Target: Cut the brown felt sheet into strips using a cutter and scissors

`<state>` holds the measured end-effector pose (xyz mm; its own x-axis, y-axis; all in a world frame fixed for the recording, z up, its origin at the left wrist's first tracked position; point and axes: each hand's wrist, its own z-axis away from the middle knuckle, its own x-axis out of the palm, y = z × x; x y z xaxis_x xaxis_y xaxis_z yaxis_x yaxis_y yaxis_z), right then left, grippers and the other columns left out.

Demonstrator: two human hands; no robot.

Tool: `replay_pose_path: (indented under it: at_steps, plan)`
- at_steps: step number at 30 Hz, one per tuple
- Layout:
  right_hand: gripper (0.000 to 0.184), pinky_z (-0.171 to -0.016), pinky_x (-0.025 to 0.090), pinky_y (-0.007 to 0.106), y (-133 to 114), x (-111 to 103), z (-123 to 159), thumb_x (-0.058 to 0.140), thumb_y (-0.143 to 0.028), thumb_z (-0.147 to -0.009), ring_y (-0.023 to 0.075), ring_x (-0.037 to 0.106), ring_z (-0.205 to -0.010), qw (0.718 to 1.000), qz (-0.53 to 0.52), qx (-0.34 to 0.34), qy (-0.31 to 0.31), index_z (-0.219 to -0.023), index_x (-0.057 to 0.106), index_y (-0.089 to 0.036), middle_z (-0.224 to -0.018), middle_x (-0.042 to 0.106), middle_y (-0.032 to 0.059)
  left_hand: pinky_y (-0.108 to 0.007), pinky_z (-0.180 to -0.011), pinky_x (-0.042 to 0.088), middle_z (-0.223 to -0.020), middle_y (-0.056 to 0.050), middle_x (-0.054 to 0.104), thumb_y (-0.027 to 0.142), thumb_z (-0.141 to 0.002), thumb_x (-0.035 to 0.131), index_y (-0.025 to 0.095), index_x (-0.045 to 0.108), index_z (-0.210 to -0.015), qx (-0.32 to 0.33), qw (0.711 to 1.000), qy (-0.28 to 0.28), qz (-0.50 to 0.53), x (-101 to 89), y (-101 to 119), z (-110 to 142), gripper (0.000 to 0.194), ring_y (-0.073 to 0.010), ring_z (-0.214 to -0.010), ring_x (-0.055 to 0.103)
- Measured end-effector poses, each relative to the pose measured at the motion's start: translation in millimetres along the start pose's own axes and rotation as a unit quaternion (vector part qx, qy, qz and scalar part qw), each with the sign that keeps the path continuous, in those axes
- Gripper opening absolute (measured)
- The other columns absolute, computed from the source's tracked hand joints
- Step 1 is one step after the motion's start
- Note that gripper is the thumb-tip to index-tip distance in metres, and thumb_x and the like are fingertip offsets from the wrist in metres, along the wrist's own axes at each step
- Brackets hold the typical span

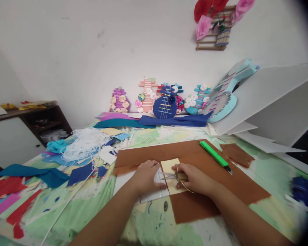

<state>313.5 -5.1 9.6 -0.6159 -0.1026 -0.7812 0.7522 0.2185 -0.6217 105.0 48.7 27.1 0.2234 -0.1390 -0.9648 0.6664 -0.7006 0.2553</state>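
Gold-handled scissors (176, 176) sit in the right hand (195, 178), fingers hiding much of the handles; their parted blades point at the left hand (148, 176), spread palm-down, partly covering a white sheet (155, 195). Beneath the scissors lies smooth pale-yellow paper (169, 166); beyond the grip, rightward, a green plastic utility knife (214, 154) crosses matte brown paper (236, 186). Farther right, a blue object (301, 192) blurs.

Smudged white wall (92, 44) beyond left hand (149, 177); brown cabinet (51, 111), white door (12, 143), well off to that hand's left. Slatted rack (210, 49) on wall, high beyond right hand (193, 177).
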Motion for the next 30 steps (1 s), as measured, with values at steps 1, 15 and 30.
replay_pose_path:
  at_steps: [1, 15, 30]
  plan:
    - [0.038, -0.082, 0.039, 0.033, -1, 0, 0, 0.066, -0.032, -0.059, 0.0223, 0.048, -0.1, 1.0, 0.0, 0.001, 0.001, -0.092, 0.052, -0.02, -0.112, 0.052, 0.0074, -0.034, -0.09, 0.027, -0.12, -0.009, 0.043, 0.052, -0.062, 0.058, 0.019, 0.047, -0.113, 0.001, 1.0, 0.0, 0.0, 0.1, 0, 0, 0.062, -0.0262, -0.11, 0.036]
    - [0.038, -0.081, 0.039, 0.032, 0, 2, -1, 0.067, -0.033, -0.058, 0.0219, 0.049, -0.099, 1.0, 0.012, -0.003, 0.013, -0.091, 0.053, -0.019, -0.11, 0.053, 0.0078, -0.037, -0.089, 0.027, -0.117, -0.009, 0.043, 0.055, -0.068, 0.049, 0.02, 0.041, -0.119, 0.004, 1.0, 0.019, -0.013, 5.2, 6, 1, 0.063, -0.0264, -0.109, 0.034]
    - [0.016, -0.046, 0.031, 0.024, 1, -33, 12, 0.056, -0.034, -0.066, 0.0176, 0.053, -0.058, 0.967, 0.194, 0.133, 0.1, -0.066, 0.048, -0.021, -0.066, 0.06, 0.0027, -0.038, -0.096, 0.019, -0.124, -0.006, 0.042, 0.055, -0.066, 0.052, 0.019, 0.045, -0.117, 0.045, 0.999, -0.005, -0.017, 9.9, 18, -6, 0.063, -0.027, -0.115, 0.03]
